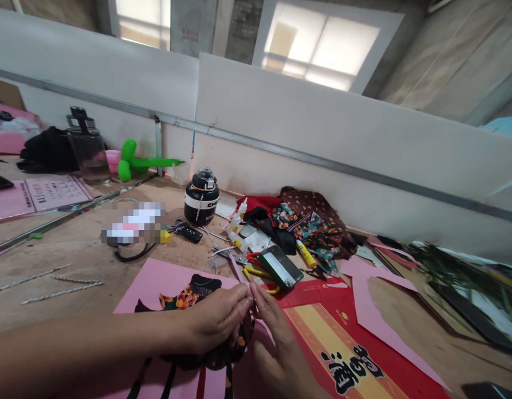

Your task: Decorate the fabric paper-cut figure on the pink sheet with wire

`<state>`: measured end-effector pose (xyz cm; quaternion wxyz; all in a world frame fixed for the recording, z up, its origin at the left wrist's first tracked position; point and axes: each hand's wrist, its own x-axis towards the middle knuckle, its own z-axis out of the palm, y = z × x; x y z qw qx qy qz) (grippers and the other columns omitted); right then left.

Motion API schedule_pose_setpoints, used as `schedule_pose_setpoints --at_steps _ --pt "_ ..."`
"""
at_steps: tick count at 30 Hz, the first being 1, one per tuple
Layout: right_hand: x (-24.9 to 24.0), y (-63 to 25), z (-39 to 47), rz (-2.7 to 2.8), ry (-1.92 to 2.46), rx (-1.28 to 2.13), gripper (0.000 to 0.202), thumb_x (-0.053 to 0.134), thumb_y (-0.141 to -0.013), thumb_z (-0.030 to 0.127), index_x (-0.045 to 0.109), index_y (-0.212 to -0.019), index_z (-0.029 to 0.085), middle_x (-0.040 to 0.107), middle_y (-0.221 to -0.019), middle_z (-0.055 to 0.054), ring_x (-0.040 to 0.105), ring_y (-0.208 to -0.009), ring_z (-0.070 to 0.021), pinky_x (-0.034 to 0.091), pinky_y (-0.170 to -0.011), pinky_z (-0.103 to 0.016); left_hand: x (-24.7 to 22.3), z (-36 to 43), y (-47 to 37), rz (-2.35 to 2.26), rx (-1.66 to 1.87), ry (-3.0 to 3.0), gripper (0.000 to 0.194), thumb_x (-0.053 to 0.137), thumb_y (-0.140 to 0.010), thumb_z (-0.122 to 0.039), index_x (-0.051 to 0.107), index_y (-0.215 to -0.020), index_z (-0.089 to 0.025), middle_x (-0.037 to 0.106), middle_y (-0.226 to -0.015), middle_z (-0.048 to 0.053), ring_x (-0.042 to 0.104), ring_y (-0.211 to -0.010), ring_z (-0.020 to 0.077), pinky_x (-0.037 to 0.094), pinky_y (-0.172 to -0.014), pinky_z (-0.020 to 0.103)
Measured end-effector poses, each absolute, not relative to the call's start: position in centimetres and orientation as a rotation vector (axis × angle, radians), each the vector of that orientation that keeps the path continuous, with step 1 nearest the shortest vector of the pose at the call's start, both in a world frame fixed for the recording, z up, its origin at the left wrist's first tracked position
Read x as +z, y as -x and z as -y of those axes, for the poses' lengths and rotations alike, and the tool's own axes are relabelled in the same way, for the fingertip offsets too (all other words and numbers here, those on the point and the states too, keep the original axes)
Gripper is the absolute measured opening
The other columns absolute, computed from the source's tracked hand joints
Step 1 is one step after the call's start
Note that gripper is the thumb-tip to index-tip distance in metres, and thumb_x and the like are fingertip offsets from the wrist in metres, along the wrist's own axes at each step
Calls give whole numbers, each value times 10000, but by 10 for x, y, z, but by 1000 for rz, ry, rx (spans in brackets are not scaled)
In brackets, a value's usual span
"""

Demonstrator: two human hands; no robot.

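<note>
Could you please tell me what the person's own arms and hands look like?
The left hand and left forearm are bare: no glove, sleeve, watch or bracelet shows. The right hand is ungloved too, with no sleeve or band visible before the picture's edge cuts it off.

Backlight from windows [322, 47], panes overexposed, wall [430, 61] beside them dim, surface [52, 310] in moderate diffuse light, shadows soft, left hand [216, 318] and right hand [278, 343] slightly soft in detail, wide-angle stretch at edges, pixelated patch [133, 224] left of centre
</note>
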<state>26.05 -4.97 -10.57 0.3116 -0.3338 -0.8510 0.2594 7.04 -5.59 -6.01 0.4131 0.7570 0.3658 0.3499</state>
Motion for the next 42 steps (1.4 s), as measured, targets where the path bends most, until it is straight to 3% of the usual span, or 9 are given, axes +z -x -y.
schedule_pose_setpoints --at_steps 12,24,31,42 --pt "-104 -263 45 2308 883 518 875 390 -715 -16 138 -1472 342 181 -1542 -31 231 -1395 -274 327 -1076 -531 -59 57 -70 -1079 718 -2103 244 240 -945 -285 456 -885 -188 566 -805 45 510 -674 158 428 -662 267" --pt "-107 -262 42 2323 879 239 846 387 -718 -24 194 -1469 315 237 -1523 -72 358 -1330 -305 436 -1001 -526 -60 56 -69 -1097 705 -2127 266 258 -949 -289 479 -837 -192 573 -756 23 512 -645 140 428 -640 246" --pt "-106 -262 44 2266 858 585 818 444 -723 18 251 -1450 342 259 -1521 -32 286 -1372 -292 362 -1061 -520 -61 54 -70 -1045 782 -1992 214 341 -901 -213 495 -758 -174 561 -644 -4 491 -539 104 405 -545 205" --pt "-105 -260 45 2073 921 1005 851 416 -651 -12 360 -1385 414 331 -1488 37 266 -1383 -225 213 -1123 -525 -68 52 -70 -868 796 -1769 257 295 -938 -291 472 -799 -168 584 -653 13 508 -482 89 419 -459 178"
